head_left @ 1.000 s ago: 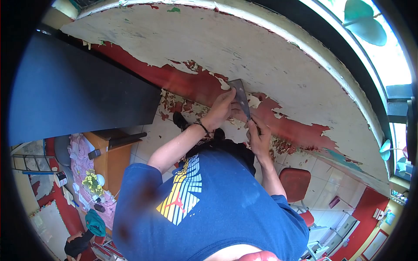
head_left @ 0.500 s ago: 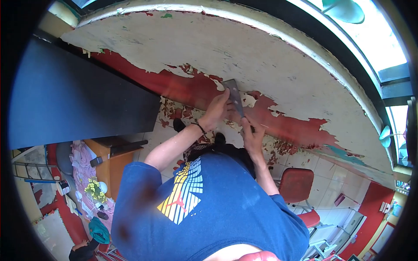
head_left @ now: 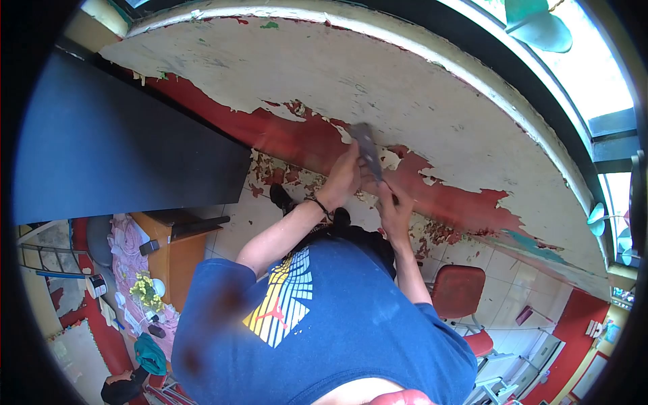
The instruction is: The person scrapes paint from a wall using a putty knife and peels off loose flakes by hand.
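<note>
A paint scraper with a broad grey blade lies against the wall, its blade edge where red paint meets the bare whitish surface. My right hand is closed round its handle. Higher up, my left hand, with a dark bracelet at the wrist, holds the scraper near the blade, thumb along it and fingers partly hidden. Motion smears the blade and the left fingers somewhat. Around the blade, the red paint has ragged, peeling edges with pale flakes.
Paint chips litter the tiled floor below the wall. A large dark panel stands at left, above a wooden desk and a cloth-covered table. At right are a red chair and windows above the wall.
The scraper's blade has shifted slightly to the right along the wall. My left hand has moved a little right and down with it; my right hand has barely moved.
</note>
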`<control>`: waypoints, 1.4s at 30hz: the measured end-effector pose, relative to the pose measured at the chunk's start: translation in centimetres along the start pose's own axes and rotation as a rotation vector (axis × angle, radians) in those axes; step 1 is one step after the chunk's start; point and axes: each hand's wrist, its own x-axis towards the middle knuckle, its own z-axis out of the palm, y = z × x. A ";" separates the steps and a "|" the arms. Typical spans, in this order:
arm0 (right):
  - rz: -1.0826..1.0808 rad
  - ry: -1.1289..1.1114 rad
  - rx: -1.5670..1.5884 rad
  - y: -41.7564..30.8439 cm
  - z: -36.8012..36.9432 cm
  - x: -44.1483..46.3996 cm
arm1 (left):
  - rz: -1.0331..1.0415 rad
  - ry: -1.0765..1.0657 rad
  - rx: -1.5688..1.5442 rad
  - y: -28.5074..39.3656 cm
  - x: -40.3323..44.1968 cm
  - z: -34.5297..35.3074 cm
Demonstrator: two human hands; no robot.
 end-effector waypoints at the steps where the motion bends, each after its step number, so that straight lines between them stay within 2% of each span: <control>1: -0.068 0.004 -0.123 -0.4 0.7 0.4 | 0.087 0.028 -0.123 -0.2 0.1 -0.1; 5: -0.184 -0.031 -0.108 -0.5 1.6 0.9 | 0.152 -0.016 -0.041 3.0 0.1 -1.0; 7: -0.006 -0.049 0.015 0.6 -1.1 -0.5 | 0.023 0.021 0.176 3.4 -0.5 -0.3; 11: 0.056 -0.084 0.062 0.4 -2.8 -1.4 | -0.086 0.011 0.216 1.9 -1.3 -0.1; 14: 0.072 -0.060 0.062 0.7 -1.6 -1.3 | -0.044 -0.004 0.177 1.3 -1.3 -0.2; 16: 0.056 -0.079 0.026 0.4 -0.4 -1.3 | 0.122 0.020 0.240 1.4 -1.6 -0.2; 17: 0.039 -0.106 -0.012 0.3 -0.1 -1.3 | 0.111 0.011 0.248 1.5 -1.5 -0.2; 19: 0.017 -0.120 -0.058 2.2 0.1 -1.4 | 0.372 0.024 0.531 2.0 -1.6 -0.1; 22: 0.034 -0.116 -0.059 2.2 1.0 -1.9 | 0.448 0.064 0.655 2.3 -2.6 0.1; 24: 0.071 -0.081 -0.004 2.3 1.4 -2.1 | 0.468 0.081 0.697 2.1 -3.0 -0.1; 27: 0.045 -0.143 -0.082 3.2 1.4 -2.1 | 0.496 0.131 0.752 2.1 -3.4 -0.7; 29: 0.163 -0.212 -0.065 2.3 1.5 -2.2 | 0.493 0.155 0.773 2.2 -3.7 -1.0; 31: 0.158 -0.228 -0.084 2.3 1.8 -2.1 | 0.574 0.183 0.894 3.1 -4.4 0.0; 33: 0.152 -0.245 -0.103 1.9 2.6 -2.1 | 0.558 0.172 0.970 3.8 -4.8 -0.1; 36: 0.203 -0.257 0.036 1.0 4.5 -1.7 | 0.543 0.159 1.151 5.3 -5.3 0.3; 37: 0.193 -0.300 -0.060 1.0 4.8 -1.4 | 0.539 0.158 1.252 5.8 -5.6 0.7; 39: 0.178 -0.336 -0.155 1.1 4.7 -0.5 | 0.591 0.148 1.232 6.6 -5.9 1.4; 41: -0.648 -0.080 -0.639 1.1 3.7 0.6 | 0.649 0.144 1.204 7.2 -5.8 1.3; 42: -0.572 0.019 -0.583 -1.1 2.9 0.5 | 0.727 0.162 1.190 7.5 -5.7 0.7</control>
